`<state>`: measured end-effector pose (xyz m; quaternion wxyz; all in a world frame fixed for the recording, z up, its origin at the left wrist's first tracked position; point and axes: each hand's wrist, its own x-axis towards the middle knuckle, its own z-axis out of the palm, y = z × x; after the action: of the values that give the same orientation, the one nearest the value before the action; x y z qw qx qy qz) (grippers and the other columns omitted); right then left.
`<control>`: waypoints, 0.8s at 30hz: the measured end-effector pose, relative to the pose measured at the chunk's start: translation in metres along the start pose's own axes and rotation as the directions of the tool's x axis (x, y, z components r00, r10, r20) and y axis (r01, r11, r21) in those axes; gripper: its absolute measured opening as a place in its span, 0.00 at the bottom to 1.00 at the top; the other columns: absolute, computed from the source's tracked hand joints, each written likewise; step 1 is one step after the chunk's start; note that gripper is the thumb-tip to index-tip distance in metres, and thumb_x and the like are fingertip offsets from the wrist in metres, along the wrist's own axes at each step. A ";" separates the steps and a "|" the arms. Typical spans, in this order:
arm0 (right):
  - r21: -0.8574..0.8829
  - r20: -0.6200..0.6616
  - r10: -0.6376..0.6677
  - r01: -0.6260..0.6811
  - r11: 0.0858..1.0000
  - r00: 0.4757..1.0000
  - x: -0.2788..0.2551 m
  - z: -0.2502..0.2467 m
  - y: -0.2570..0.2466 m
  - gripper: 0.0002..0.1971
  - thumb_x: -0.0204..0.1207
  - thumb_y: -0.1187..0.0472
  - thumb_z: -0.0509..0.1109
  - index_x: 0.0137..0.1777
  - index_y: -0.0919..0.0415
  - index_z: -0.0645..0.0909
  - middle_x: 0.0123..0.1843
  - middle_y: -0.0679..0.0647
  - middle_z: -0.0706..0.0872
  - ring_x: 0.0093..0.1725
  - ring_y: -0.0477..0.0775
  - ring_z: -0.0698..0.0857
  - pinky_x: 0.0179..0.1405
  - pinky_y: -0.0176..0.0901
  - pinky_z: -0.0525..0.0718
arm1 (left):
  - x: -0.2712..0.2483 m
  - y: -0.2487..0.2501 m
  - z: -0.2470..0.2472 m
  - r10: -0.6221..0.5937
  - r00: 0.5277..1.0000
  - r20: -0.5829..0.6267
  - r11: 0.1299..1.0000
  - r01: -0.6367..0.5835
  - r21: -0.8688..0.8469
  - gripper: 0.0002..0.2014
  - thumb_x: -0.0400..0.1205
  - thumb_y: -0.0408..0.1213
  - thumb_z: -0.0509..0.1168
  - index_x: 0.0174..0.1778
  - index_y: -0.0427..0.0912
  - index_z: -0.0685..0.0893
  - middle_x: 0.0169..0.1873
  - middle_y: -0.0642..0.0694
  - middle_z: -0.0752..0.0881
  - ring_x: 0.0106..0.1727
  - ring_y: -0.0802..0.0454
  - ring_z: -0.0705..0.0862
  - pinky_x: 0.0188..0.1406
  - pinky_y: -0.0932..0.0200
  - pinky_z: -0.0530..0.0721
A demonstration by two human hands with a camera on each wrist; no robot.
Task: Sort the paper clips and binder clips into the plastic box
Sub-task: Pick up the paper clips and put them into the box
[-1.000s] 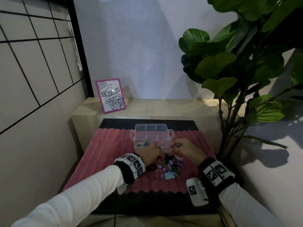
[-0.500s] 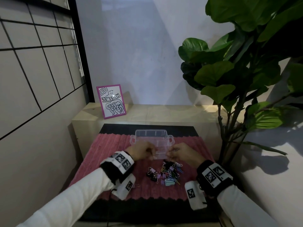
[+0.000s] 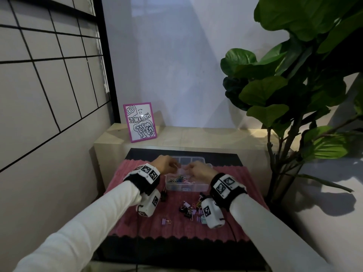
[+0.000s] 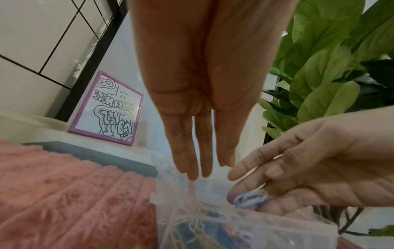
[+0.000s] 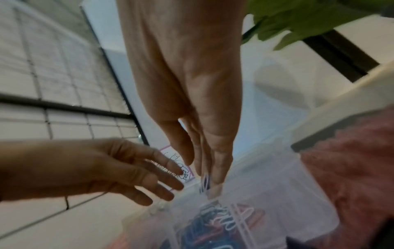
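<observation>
A clear plastic box (image 3: 204,185) with dividers stands on the pink mat, coloured paper clips (image 3: 179,179) lying in its near part. Both hands hover over it. My left hand (image 3: 173,166) has straight fingers (image 4: 193,168) pointing down, and a blurred pink clip (image 4: 192,186) shows just below the tips. My right hand (image 3: 189,170) pinches bluish paper clips (image 4: 249,198) between thumb and fingers (image 5: 219,168), over the box (image 5: 277,193). A loose pile of binder clips and paper clips (image 3: 187,210) lies on the mat in front of the box.
A lone purple binder clip (image 3: 166,221) and a black one (image 3: 163,196) lie left of the pile. The pink mat (image 3: 125,173) covers a dark surface. A framed drawing (image 3: 140,122) stands on the pale ledge behind. A leafy plant (image 3: 290,95) crowds the right side.
Both hands have lifted off the clip pile and moved forward over the box. The left hand's fingers have straightened; the right hand still carries clips.
</observation>
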<state>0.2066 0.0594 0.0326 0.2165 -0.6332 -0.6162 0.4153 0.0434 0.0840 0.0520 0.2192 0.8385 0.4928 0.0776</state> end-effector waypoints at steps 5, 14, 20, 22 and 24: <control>-0.319 -0.097 -0.270 0.228 0.920 0.958 -0.026 -0.005 0.002 0.15 0.78 0.73 0.60 0.63 0.65 0.77 0.62 0.61 0.83 0.61 0.57 0.82 0.56 0.43 0.81 | -0.024 0.011 0.009 0.132 0.966 -0.221 0.991 -0.136 -0.001 0.15 0.78 0.25 0.63 0.59 0.39 0.84 0.57 0.42 0.87 0.53 0.51 0.86 0.45 0.76 0.75; -0.565 0.257 -0.373 0.452 0.690 0.891 -0.071 0.003 0.055 0.16 0.71 0.62 0.72 0.58 0.59 0.78 0.58 0.52 0.80 0.57 0.50 0.78 0.53 0.40 0.78 | -0.047 0.025 0.060 0.212 0.924 0.318 0.966 -0.247 0.075 0.16 0.72 0.33 0.71 0.55 0.36 0.81 0.59 0.40 0.82 0.60 0.45 0.79 0.62 0.54 0.76; -0.762 0.193 -0.416 0.403 0.508 0.889 -0.075 -0.005 0.071 0.12 0.75 0.62 0.66 0.58 0.63 0.78 0.61 0.54 0.80 0.63 0.53 0.73 0.57 0.43 0.73 | -0.051 0.012 0.052 0.198 0.932 0.303 0.946 -0.262 0.188 0.11 0.73 0.27 0.66 0.52 0.35 0.80 0.54 0.38 0.82 0.53 0.44 0.81 0.51 0.59 0.76; -0.801 0.160 -0.398 0.354 0.483 0.903 -0.074 -0.012 0.075 0.12 0.77 0.63 0.63 0.59 0.61 0.79 0.60 0.54 0.81 0.59 0.53 0.74 0.53 0.43 0.74 | -0.055 0.006 0.044 0.190 0.943 0.274 0.946 -0.250 0.206 0.11 0.75 0.25 0.61 0.53 0.34 0.80 0.52 0.39 0.84 0.49 0.45 0.81 0.44 0.66 0.71; -0.827 0.135 -0.389 0.320 0.462 0.911 -0.072 -0.015 0.076 0.12 0.78 0.63 0.62 0.60 0.60 0.79 0.59 0.54 0.82 0.59 0.53 0.74 0.53 0.44 0.75 | -0.057 0.000 0.038 0.181 0.954 0.240 0.952 -0.231 0.201 0.12 0.76 0.24 0.59 0.54 0.34 0.80 0.50 0.39 0.85 0.48 0.45 0.82 0.42 0.69 0.68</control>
<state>0.2713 -0.0169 -0.0004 -0.0076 -0.5310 -0.8473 -0.0062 0.0275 0.0236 0.0235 0.1656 0.9085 0.3806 -0.0492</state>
